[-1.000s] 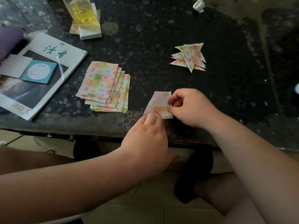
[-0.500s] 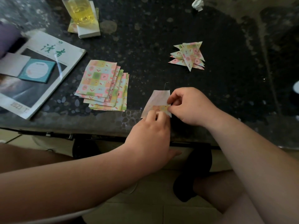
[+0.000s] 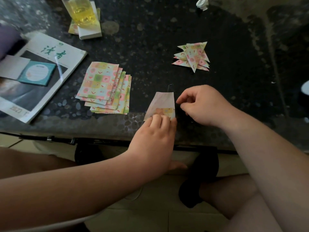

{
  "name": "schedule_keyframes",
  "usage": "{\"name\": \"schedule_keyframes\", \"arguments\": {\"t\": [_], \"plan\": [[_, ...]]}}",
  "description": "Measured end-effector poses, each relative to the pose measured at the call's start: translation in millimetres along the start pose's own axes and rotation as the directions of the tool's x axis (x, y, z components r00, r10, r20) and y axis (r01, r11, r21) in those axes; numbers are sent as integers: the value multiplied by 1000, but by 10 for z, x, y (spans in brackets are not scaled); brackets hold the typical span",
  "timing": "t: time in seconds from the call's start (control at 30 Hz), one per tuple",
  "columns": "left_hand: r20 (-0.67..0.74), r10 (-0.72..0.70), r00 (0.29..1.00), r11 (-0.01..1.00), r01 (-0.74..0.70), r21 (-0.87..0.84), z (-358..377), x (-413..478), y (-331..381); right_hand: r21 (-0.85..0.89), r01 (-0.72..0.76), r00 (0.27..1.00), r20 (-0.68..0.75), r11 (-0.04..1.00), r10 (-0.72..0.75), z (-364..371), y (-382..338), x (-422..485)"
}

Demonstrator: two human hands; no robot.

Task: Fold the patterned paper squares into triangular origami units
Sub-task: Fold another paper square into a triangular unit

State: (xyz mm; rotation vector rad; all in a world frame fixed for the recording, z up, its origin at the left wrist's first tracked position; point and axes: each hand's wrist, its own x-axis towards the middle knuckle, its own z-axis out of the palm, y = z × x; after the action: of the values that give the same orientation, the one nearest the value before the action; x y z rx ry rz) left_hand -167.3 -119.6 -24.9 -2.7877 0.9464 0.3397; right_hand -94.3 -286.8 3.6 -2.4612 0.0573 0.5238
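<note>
Currently, the sheet (image 3: 163, 102) lies flat on the table (image 3: 150, 47), at its near edge, between the stack (image 3: 103, 87) and the right hand (image 3: 202, 104).

Sheet appearance:
- The plain pale back faces up.
- The near edge is turned over, showing a narrow strip of the printed side: small checks in orange, yellow and green.
- The outline narrows toward the far end.
- The far edge is straight and not folded.

Hands:
- The left hand (image 3: 155, 139) comes in from the near side. Its fingers (image 3: 157, 118) lie side by side and press down on the turned strip, covering the strip's near part.
- The right hand sits just beside the sheet's right edge with its fingers curled. The thumb and forefinger tips are close together at that edge; whether they pinch the paper cannot be told.

Other items:
- The stack holds unfolded squares, fanned out, printed side up, in pastel checks of pink, green, yellow and blue with small red marks.
- The triangles (image 3: 194, 56), folded units in the same print, lie overlapped in a loose pile farther back on the right, well apart from the sheet.
- A magazine (image 3: 50, 64) lies at the left.
- A glass (image 3: 82, 12) of yellow liquid stands at the far left.
</note>
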Motion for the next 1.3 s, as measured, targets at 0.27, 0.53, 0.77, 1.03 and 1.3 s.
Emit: {"name": "schedule_keyframes", "arguments": {"t": [0.27, 0.53, 0.77, 1.03, 1.3], "plan": [[-16, 22, 1000, 998, -23, -59, 35, -49, -64, -578, 164, 941, 335, 799, 49, 207, -341, -471], [-16, 35, 999, 994, -36, -107, 14, -81, -121, -707, 29, 929, 281, 707, 243, 406, -370, -596], [15, -27, 1000, 977, 30, -211, 82, -232, -135, -716, 9, 955, 213, 698, 205, 426, -388, -521], [85, 44, 995, 972, -23, -235, 121, -358, -135, -425, 131, 988, -23, 896, -155, 182, -319, -189], [126, 93, 988, 974, -64, -219, 109, -271, -109, -676, 161, 931, 347, 719, 117, 390, -427, -349]]}}
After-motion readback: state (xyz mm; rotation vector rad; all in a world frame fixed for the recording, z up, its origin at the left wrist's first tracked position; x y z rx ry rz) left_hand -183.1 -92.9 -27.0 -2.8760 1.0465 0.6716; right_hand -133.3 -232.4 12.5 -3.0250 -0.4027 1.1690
